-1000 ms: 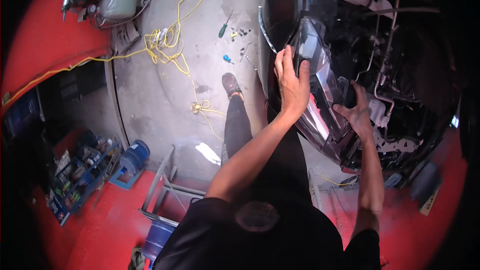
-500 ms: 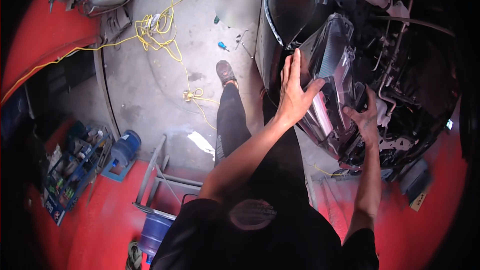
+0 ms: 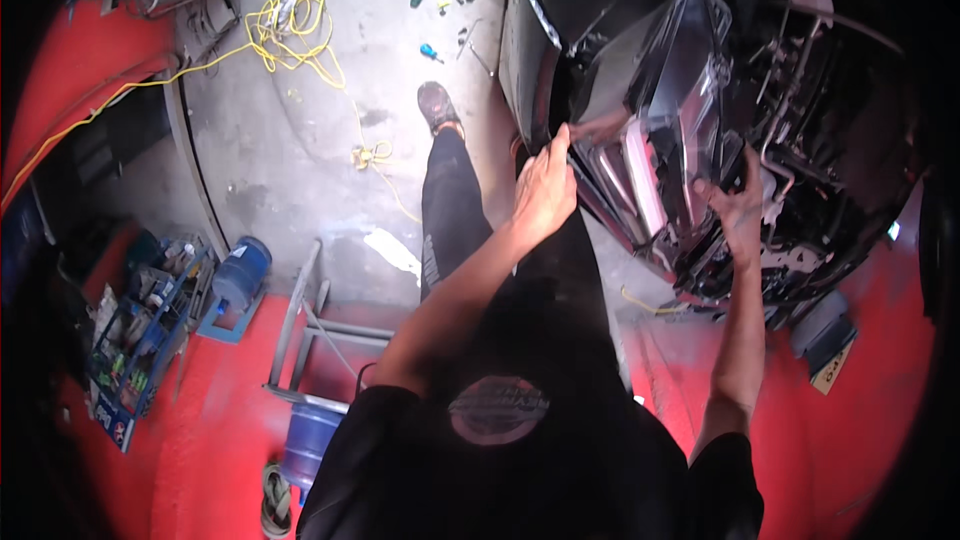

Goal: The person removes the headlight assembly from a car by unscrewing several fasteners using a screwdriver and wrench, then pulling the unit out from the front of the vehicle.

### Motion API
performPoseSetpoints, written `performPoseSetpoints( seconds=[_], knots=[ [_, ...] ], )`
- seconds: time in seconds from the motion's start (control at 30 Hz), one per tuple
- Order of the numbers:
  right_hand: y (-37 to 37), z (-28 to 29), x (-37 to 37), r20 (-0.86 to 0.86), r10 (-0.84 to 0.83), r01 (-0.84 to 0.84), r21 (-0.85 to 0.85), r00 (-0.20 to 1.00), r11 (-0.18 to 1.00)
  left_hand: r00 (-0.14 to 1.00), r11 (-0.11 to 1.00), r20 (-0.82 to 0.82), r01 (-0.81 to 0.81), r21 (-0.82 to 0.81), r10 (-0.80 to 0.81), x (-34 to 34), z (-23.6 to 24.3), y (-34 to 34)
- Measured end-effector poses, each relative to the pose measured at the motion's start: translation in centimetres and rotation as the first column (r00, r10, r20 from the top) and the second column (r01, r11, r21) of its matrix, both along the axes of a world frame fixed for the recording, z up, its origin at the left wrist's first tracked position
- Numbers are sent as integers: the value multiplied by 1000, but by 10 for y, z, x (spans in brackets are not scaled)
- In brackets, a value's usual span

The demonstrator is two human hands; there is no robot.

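The headlight unit [image 3: 660, 150] runs lengthwise from near to far between the hands, left hand [image 3: 545, 190] gripping its left edge, right hand [image 3: 738, 210] clasping its right side.

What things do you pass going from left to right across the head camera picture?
Blue rack of tools → blue water jug → tangled yellow cable → left hand → glossy dark headlight unit → right hand.
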State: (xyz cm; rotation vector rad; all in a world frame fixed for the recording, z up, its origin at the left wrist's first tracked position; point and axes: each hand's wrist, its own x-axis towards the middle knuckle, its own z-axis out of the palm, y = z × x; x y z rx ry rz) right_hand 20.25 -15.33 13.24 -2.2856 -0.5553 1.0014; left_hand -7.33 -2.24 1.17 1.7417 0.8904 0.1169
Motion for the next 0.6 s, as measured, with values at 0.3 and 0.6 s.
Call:
performPoseSetpoints(
  seconds=[0.3, 0.6],
  knots=[
    [-16, 10, -13, 128, -34, 30, 33, 991, 999, 787, 750, -379, 599, 280, -487, -7, 9, -6],
    [-2, 2, -6, 184, -8, 2, 35, 983, 999, 848, 750, -307, 527, 399, -432, -3, -5, 1]
  ],
)
